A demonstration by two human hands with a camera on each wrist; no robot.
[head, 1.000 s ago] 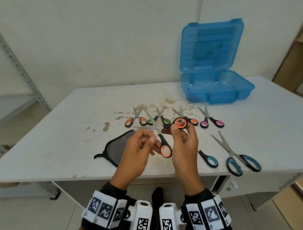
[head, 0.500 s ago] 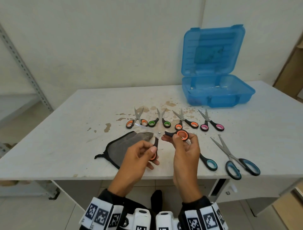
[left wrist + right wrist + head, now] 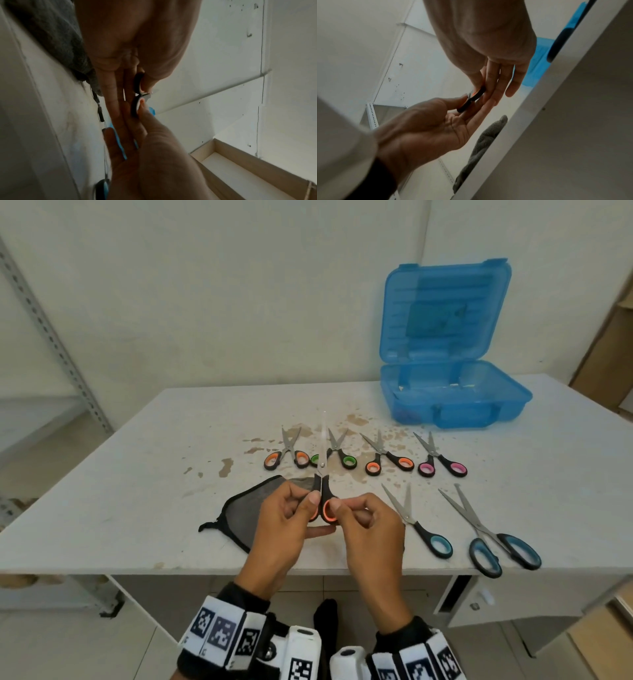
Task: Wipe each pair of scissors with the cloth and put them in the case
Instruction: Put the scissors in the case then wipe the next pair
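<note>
Both hands hold one pair of orange-handled scissors (image 3: 323,491) above the table's front edge, blades closed and pointing away from me. My left hand (image 3: 310,503) pinches the left handle loop and my right hand (image 3: 337,506) pinches the right loop. In the left wrist view my left hand (image 3: 141,83) and right hand (image 3: 138,112) each grip a black loop (image 3: 134,108). The right wrist view shows the same handle (image 3: 471,100) held by both. The grey cloth (image 3: 246,508) lies on the table under my left hand. The blue case (image 3: 455,402) stands open at the back right.
Several more scissors lie on the white table (image 3: 137,491): an orange pair (image 3: 287,453), a green pair (image 3: 342,455), another orange pair (image 3: 388,458) and a pink pair (image 3: 442,462) in a row, with two teal pairs (image 3: 496,539) near the front right edge.
The scissors were spread wide open between my hands. Now the handles are together, the blades are closed and they point straight away from me.
</note>
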